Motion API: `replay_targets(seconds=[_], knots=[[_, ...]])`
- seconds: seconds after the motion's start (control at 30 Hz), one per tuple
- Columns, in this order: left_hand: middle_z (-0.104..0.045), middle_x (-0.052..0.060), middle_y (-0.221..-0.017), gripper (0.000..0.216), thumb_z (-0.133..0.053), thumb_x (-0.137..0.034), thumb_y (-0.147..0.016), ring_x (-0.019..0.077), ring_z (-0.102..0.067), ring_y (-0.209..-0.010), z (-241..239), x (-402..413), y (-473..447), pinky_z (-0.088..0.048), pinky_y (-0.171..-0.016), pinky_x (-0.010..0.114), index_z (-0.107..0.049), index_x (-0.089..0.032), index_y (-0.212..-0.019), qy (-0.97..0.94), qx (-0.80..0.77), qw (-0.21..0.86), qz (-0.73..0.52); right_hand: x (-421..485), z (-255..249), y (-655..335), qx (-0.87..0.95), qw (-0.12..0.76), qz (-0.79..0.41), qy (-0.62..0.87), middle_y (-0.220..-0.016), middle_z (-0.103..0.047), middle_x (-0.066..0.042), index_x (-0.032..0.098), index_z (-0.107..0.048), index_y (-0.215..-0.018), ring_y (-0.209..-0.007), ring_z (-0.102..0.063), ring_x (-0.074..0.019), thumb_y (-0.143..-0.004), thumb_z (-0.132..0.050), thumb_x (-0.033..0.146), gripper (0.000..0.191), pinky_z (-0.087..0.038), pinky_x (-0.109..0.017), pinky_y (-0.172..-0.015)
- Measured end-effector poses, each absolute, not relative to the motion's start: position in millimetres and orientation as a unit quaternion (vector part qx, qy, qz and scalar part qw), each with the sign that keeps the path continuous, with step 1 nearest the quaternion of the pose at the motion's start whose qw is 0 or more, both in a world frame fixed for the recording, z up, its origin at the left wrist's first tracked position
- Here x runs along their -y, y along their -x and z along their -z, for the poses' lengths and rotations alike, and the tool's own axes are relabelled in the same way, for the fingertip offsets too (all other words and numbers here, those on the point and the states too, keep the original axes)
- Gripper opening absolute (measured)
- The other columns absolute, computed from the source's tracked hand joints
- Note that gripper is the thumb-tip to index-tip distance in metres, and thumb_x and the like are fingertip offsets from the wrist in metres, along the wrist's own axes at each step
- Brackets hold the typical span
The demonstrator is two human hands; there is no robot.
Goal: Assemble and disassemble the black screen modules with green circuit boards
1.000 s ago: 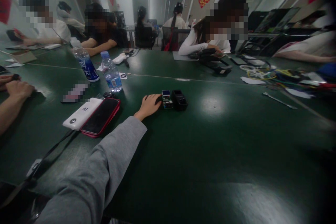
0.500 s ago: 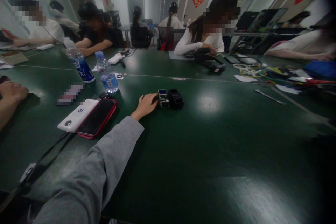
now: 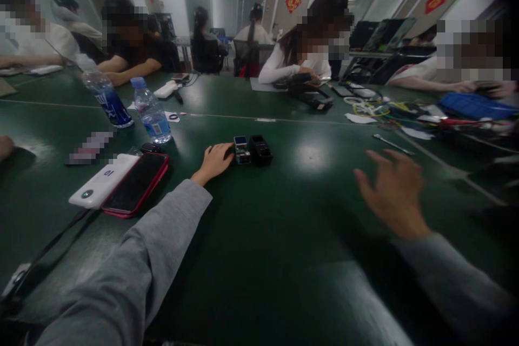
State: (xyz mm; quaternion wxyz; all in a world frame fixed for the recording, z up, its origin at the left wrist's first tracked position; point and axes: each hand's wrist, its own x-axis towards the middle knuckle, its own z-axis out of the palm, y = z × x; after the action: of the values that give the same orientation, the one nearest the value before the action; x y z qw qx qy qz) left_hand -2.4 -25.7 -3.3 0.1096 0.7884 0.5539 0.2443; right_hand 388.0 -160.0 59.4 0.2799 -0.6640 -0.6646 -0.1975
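Observation:
In the head view my left hand (image 3: 214,161) rests on the table, with its fingertips at the left side of a small circuit board with a screen (image 3: 242,151). The fingers look loosely stretched, not wrapped around the board; whether they touch it I cannot tell. Right beside the board stands a black plastic case (image 3: 260,150). Over the right part of the table hovers my right hand (image 3: 393,192), slightly blurred, fingers spread and nothing in them. A wrench (image 3: 392,144) lies just beyond it.
On the left are a red-cased phone (image 3: 135,184), a white power bank (image 3: 103,181) with a strap, and two water bottles (image 3: 152,113). Tangled cables (image 3: 377,108) and a blue pouch (image 3: 474,105) lie at the far right. Several people sit around the green table (image 3: 259,243).
My right hand has come into view from the right, over the table. The scene has shifted slightly left as the camera turned. My left hand stays beside the circuit board.

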Motion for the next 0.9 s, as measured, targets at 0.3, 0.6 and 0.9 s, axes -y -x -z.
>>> replay_targets(seconds=[0.3,0.6,0.9], knots=[[-0.064,-0.003,-0.124,0.042,-0.040,-0.009,-0.083,0.0186,-0.053,-0.121,-2,23,4,-0.033,-0.111,0.045,-0.061,-0.030,-0.112,-0.770,-0.555,0.157,-0.273,84,-27,-182,0.864,0.243,0.042,0.439,-0.155,-0.020,-0.014,0.013,-0.028,-0.147,-0.144,-0.013,-0.0290,-0.095,-0.044,0.037,0.059,-0.022,-0.052,-0.116],[-0.067,0.002,-0.118,0.038,-0.042,-0.006,-0.081,0.0154,-0.059,-0.113,9,12,8,-0.042,-0.106,0.039,-0.062,-0.022,-0.110,-0.724,-0.540,0.221,-0.367,180,-37,-208,0.906,0.211,-0.051,0.362,-0.157,-0.018,-0.004,0.022,-0.013,-0.153,-0.144,-0.016,-0.0213,-0.093,-0.037,0.014,0.065,-0.033,-0.046,-0.116],[-0.067,-0.001,-0.117,0.036,-0.046,-0.010,-0.084,0.0175,-0.059,-0.114,6,16,11,-0.038,-0.109,0.044,-0.062,-0.026,-0.112,-0.744,-0.536,0.214,-0.337,210,-13,-420,0.841,0.172,0.047,0.510,-0.154,-0.026,-0.001,0.033,-0.022,-0.150,-0.139,-0.028,-0.0306,-0.092,-0.044,0.032,0.062,-0.026,-0.057,-0.115]])
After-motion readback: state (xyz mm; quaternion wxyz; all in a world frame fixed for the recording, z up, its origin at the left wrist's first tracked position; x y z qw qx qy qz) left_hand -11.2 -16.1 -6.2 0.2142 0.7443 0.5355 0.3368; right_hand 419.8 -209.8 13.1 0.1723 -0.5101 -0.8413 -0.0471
